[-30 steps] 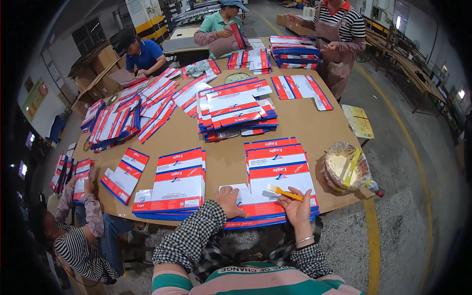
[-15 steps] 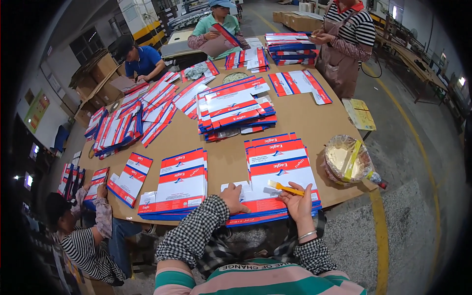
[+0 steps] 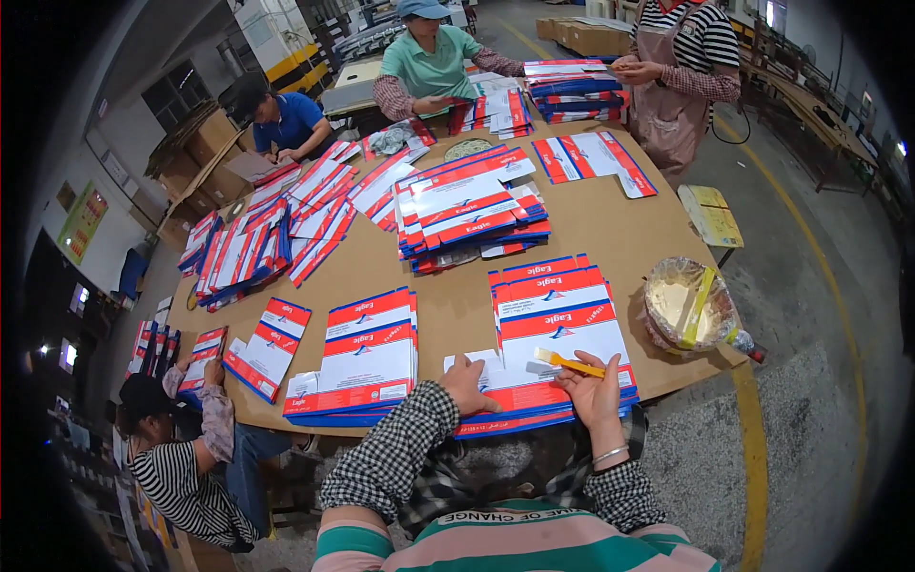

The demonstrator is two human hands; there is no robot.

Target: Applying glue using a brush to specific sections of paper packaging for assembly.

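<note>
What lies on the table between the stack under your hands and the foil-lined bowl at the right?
In the head view, only bare brown tabletop lies between the stack of flat cartons and the bowl.

1 head-worn fisheye view looks steeply down, close over the cardboard-topped table (image 3: 610,229).

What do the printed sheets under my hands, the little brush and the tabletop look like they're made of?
The stack of flat carton sheets looks like coated paperboard: thin, die-cut, with a slight sheen on the red, white and blue print. The brush in the right hand seems to be yellow plastic, though it is too small to be sure. The tabletop looks like matte brown corrugated cardboard or fibreboard.
</note>
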